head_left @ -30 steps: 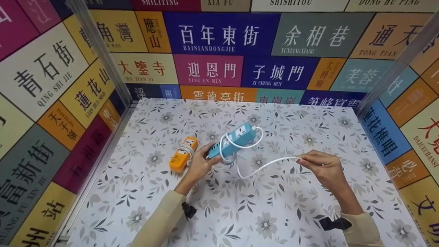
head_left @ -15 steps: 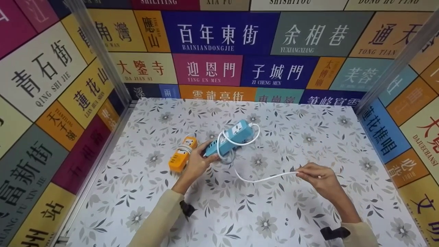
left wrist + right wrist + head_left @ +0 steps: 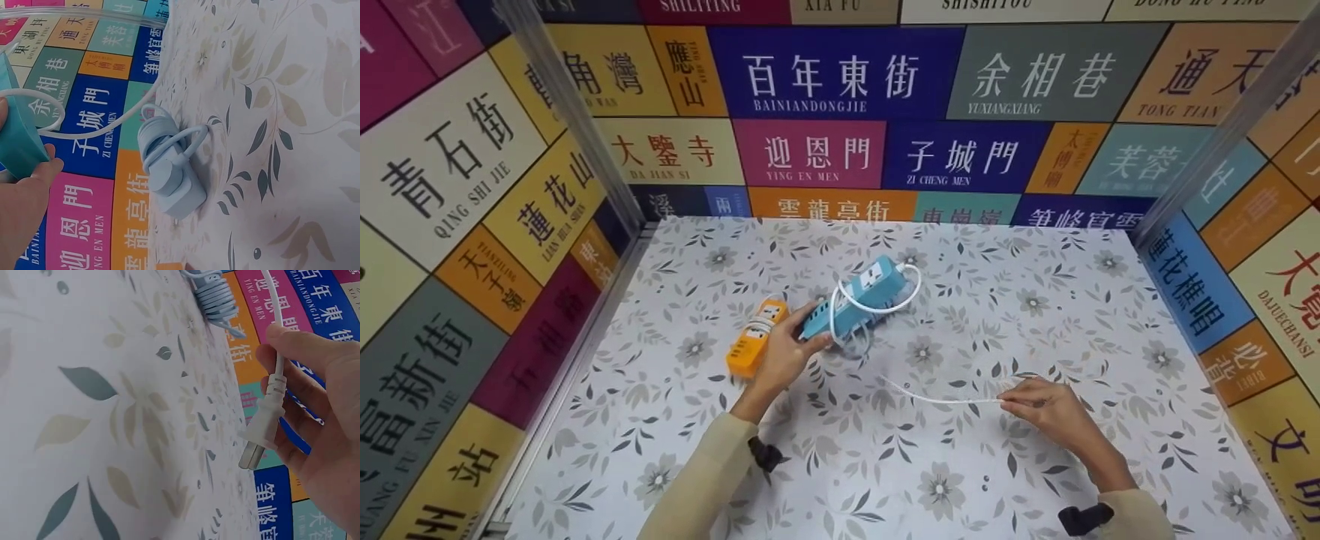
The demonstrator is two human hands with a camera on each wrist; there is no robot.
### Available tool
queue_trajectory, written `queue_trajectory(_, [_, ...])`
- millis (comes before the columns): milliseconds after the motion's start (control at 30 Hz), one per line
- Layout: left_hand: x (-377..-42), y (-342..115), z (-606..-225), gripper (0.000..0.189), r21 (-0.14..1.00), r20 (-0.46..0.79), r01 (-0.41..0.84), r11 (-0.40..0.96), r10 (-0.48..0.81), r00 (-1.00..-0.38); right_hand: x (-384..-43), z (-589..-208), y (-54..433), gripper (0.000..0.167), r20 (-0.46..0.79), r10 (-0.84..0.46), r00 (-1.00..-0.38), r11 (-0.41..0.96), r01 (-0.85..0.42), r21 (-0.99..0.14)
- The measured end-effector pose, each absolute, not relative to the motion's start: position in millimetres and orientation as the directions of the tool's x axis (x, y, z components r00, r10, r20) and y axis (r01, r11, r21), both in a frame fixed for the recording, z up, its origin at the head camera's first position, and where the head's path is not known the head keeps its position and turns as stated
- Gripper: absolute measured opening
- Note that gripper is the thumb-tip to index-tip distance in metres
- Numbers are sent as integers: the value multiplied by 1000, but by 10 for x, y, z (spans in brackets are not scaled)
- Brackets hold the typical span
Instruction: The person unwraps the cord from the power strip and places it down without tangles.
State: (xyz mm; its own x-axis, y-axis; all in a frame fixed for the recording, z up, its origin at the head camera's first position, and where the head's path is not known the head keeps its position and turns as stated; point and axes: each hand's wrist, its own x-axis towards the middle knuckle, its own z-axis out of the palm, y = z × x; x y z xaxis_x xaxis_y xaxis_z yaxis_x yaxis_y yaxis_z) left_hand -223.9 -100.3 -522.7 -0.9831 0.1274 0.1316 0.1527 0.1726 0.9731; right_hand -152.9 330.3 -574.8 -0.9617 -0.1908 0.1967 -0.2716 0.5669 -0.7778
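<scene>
Left grip (image 3: pixel 786 354), mid-frame, clamps blue strip (image 3: pixel 852 316), I'd say steadying it while right grip (image 3: pixel 1048 412), lower right, pinches white cord (image 3: pixel 952 401).

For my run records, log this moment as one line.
left hand: gripping blue power strip | right hand: pinching white cord near plug | orange power strip: on floral tabletop

Enclosure: printed walls (image 3: pixel 810 112), floral work surface (image 3: pixel 945 442).
Left, rear and right walls carry multicoloured blocks (image 3: pixel 836 45) with Chinese characters and Latin lettering. A grey post (image 3: pixel 568 112) lines each rear corner. The white work surface bears grey flowers and leaves.
</scene>
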Motion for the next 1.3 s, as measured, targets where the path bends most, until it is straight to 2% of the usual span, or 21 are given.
queue_trajectory(233, [-2246, -1032, -5213, 61, 974, 155, 172, 148, 119, -981, -1566, -5951, 3361, 12, 111, -153, -982, 719, -188, -669])
queue_trajectory(467, [-2209, -1028, -5230, 63, 969, 105, 128, 213, 117, -988, -1557, -6047, 3322, 10, 19, -101, -995, 800, -93, -592])
queue_trajectory(800, [-2228, -982, -5228, 63, 969, 132, 153, 196, 113, -985, -1544, -6030, 3249, 19, 65, -136, -989, 874, -151, -461])
queue_trajectory(1067, [-2225, -963, -5228, 60, 971, 145, 168, 172, 139, -980, -1608, -5901, 3051, 32, 40, -220, -975, 880, -215, -423])
queue_trajectory(1300, [-2228, -951, -5216, 61, 975, 123, 145, 166, 138, -983, -1684, -5895, 2725, 22, 93, -244, -965, 849, -259, -461])
